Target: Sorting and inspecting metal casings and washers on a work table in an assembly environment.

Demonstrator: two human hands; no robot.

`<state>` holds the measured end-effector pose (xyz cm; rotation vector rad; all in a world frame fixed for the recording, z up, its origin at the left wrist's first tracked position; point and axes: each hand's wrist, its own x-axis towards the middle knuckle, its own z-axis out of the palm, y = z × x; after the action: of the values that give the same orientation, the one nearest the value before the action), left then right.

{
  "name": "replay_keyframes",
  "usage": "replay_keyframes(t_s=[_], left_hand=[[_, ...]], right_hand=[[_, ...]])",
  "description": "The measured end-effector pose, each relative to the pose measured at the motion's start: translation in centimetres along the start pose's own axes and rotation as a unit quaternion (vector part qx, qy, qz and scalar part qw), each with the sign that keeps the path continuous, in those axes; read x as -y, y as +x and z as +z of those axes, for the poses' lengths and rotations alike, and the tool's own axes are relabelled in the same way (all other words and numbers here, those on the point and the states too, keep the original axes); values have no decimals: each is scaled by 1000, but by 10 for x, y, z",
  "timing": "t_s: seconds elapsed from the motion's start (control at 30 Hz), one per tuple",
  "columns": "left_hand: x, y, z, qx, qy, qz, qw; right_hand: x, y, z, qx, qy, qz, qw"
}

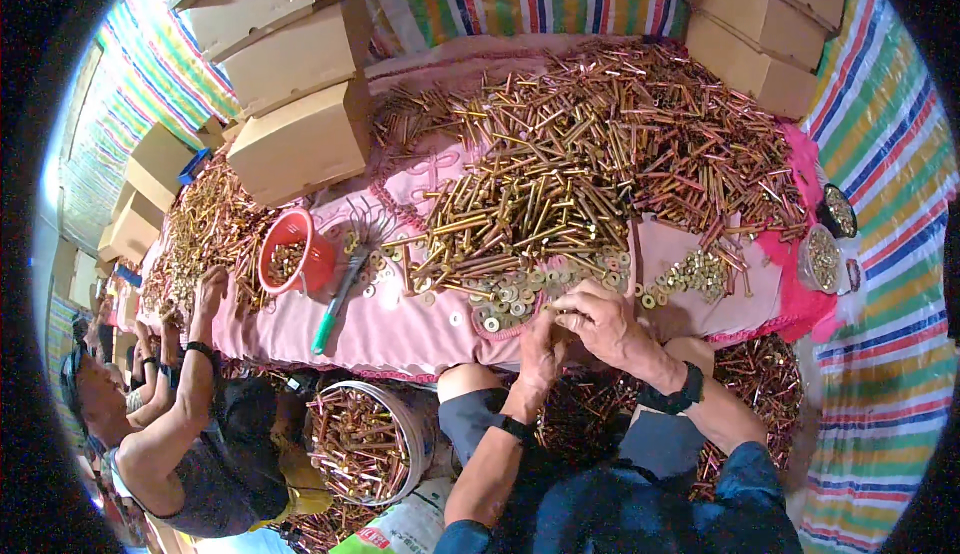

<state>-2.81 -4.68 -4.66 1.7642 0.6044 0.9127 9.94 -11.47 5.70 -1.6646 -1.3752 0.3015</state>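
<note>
My left hand and my right hand meet at the near edge of the pink-covered table. The fingers of both are closed together around something small, too hidden to name. Just beyond them lie flat round washers in a loose patch. Behind these rises a big heap of brassy bolts. Right of my right hand is a little pile of small nuts.
A red bucket and a green-handled hand rake are on the left. Cardboard boxes stand stacked behind. Clear tubs hold small parts at right. A white bucket of bolts stands below. A co-worker works at left.
</note>
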Motion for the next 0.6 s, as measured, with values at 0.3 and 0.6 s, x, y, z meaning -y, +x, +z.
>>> replay_keyframes(t_s=[0.3,0.6], left_hand=[[5,1,0,-24,38,84,995],[-5,1,-5,-1,62,6,998]], right_hand=[[-3,2,3,13,-15,-103,994],[0,-4,-14,33,-21,-46,998]])
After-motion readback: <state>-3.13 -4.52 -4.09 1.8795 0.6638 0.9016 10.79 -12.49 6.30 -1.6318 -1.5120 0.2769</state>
